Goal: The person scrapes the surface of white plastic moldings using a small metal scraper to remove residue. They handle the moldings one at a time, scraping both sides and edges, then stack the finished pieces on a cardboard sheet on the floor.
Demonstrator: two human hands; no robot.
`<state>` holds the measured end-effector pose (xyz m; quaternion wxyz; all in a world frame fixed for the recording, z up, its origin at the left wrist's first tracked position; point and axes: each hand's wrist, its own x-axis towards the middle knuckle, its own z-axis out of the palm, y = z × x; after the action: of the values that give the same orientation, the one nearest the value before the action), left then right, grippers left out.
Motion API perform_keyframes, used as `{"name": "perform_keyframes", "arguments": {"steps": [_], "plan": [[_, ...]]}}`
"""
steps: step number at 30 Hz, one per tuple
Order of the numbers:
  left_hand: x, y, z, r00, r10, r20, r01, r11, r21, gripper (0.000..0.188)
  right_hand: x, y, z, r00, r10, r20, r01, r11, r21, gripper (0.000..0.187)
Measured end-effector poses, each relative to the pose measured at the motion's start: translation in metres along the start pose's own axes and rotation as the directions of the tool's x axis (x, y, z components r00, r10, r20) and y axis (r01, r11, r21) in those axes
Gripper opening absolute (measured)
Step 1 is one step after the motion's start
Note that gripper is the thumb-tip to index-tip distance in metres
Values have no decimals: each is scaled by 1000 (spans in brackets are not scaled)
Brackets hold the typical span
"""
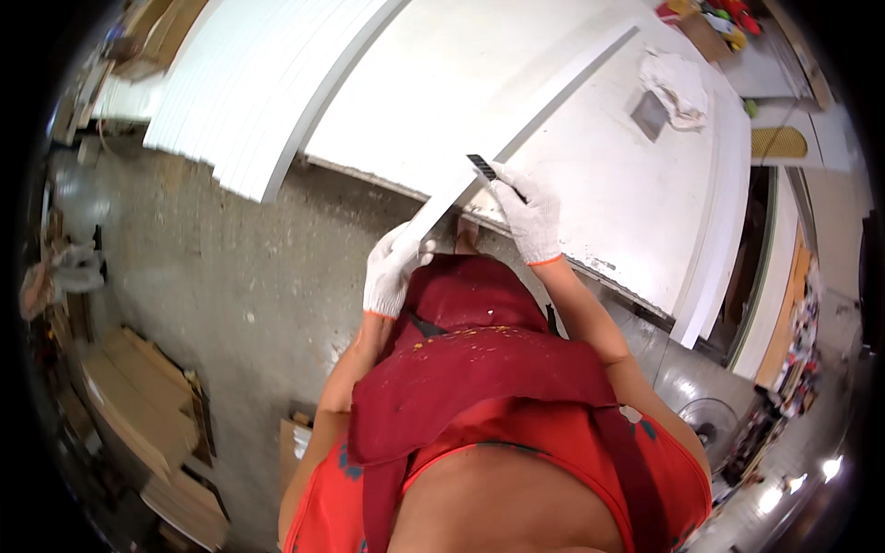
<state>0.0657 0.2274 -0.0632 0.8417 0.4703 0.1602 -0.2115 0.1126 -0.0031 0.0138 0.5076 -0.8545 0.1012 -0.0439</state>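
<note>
A long, narrow white strip [553, 103] slants across the white table from its far right to me. Its near end sticks out past the table's front edge, where my left hand [392, 267], in a white knit glove, is closed around it. My right hand [527, 210], gloved the same way, grips a slim black tool [480, 167] beside the strip's right edge. The black piece lies across the strip's face; its exact kind is too small to make out.
At the table's left lies a stack of white strips [230, 92]. A white cloth [678, 88] and a grey flat block [649, 115] rest on the white tabletop [599, 194] to the right. Cardboard [138, 396] lies on the floor at left; a fan [710, 429] stands at lower right.
</note>
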Motion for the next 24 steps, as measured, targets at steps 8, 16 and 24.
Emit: {"name": "perform_keyframes", "arguments": {"steps": [8, 16, 24], "plan": [[-3, -18, -9, 873, 488, 5, -360, 636, 683, 64, -21, 13, 43, 772, -622, 131, 629, 721, -289, 27], [-7, -33, -28, 905, 406, -124, -256, 756, 603, 65, 64, 45, 0, 825, -508, 249, 551, 621, -557, 30], [-10, -20, -18, 930, 301, -212, -91, 746, 660, 69, 335, 183, -206, 924, -317, -214, 12, 582, -813, 23]]}}
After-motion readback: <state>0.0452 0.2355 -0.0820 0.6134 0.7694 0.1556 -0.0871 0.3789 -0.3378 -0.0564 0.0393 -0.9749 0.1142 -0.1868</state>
